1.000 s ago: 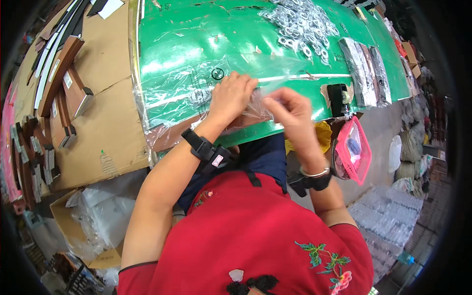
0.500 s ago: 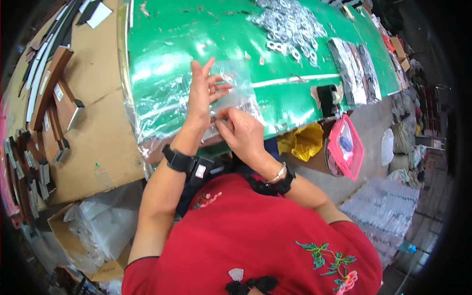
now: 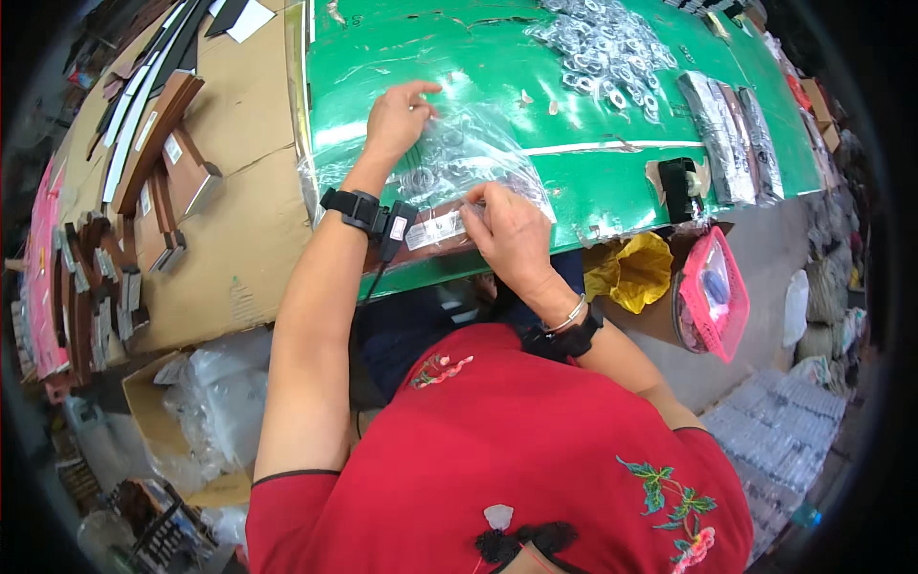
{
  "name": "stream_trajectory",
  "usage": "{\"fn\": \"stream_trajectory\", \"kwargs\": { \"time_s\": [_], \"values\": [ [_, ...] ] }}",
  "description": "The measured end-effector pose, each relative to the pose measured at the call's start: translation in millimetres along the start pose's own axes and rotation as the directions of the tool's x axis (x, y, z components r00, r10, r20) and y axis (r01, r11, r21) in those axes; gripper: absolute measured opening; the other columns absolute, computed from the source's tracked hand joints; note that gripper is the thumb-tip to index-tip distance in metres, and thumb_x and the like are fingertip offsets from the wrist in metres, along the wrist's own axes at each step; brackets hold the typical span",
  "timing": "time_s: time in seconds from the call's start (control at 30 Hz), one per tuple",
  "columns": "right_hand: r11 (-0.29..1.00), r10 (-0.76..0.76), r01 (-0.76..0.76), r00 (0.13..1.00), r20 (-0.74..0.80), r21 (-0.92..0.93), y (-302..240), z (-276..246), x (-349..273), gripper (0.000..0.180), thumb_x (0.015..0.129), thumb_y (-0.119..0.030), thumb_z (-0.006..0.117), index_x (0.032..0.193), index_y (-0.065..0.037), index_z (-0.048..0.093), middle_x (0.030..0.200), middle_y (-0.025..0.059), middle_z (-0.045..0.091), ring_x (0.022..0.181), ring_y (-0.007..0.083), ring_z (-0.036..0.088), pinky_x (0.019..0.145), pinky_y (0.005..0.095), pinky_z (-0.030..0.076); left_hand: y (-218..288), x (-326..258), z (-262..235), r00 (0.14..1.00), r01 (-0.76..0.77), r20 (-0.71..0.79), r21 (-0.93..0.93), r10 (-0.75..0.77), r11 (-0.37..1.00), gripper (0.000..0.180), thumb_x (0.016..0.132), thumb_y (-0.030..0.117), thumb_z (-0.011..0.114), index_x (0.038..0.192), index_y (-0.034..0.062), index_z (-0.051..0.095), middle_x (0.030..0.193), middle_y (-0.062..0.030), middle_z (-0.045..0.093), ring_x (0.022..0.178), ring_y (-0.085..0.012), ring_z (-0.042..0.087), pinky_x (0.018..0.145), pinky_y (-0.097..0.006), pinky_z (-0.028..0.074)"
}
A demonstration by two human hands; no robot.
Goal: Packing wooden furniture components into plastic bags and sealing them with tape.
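A clear plastic bag (image 3: 449, 153) lies crinkled on the green tabletop in front of me. Inside or under its near side is a flat brown piece (image 3: 435, 247) with a white label (image 3: 435, 230). My right hand (image 3: 510, 230) pinches the bag at its near right part, thumb and fingertips together. Over the bag's far left part is my left hand (image 3: 400, 117), its index finger stretched to the right and the other fingers bent. Nothing shows between the left fingers.
Many grey ring-shaped pieces (image 3: 612, 57) are heaped at the far side. Wrapped strips (image 3: 732, 139) and a black tape dispenser-like object (image 3: 679, 187) lie to the right. A pink basket (image 3: 717, 306) and yellow bag (image 3: 641, 273) hang by the edge. Brown bars (image 3: 158, 143) rest on cardboard (image 3: 249, 210) at left.
My left hand has moved away from the right hand, toward the far left, and its fingers have bent. My right hand keeps its pinch. The labelled brown piece now shows between the hands.
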State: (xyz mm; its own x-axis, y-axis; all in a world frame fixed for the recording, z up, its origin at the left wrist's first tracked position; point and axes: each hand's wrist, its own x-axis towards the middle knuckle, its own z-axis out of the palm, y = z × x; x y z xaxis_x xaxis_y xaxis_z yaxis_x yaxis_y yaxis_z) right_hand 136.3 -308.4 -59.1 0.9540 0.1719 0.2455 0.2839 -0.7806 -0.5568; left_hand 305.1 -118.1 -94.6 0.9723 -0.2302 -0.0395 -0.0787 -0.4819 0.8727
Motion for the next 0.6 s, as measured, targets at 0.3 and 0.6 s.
{"fn": "stream_trajectory", "kwargs": {
  "time_s": [0.3,0.6],
  "values": [
    [0.997,-0.047,0.046,0.999,-0.018,-0.064,4.5,0.7,-2.4,0.032,0.083,-0.028,0.078,0.102,-0.007,0.062,0.087,0.0126,0.068,0.081,0.0353,0.068,0.068,0.0482,0.052,105.4,-86.4,25.5,0.806,-0.569,-0.171,0.043,0.567,0.821,0.03,0.092,0.011,0.063,0.121,0.0061,0.069,0.113,-0.0125,0.07,0.104,-0.0314,0.066,0.093,-0.041,0.052],
    [0.975,-0.201,0.203,0.979,0.037,-0.085,-5.3,-1.5,-13.9,0.058,0.075,-0.034,0.083,0.117,-0.002,0.058,0.099,0.0139,0.057,0.093,0.0331,0.057,0.081,0.0448,0.044,35.1,-121.5,59.9,0.943,-0.244,-0.217,0.057,0.251,0.968,0.028,0.1,0.032,0.057,0.105,0.0092,0.073,0.102,-0.0134,0.071,0.097,-0.0357,0.067,0.082,-0.044,0.053]
  ]
}}
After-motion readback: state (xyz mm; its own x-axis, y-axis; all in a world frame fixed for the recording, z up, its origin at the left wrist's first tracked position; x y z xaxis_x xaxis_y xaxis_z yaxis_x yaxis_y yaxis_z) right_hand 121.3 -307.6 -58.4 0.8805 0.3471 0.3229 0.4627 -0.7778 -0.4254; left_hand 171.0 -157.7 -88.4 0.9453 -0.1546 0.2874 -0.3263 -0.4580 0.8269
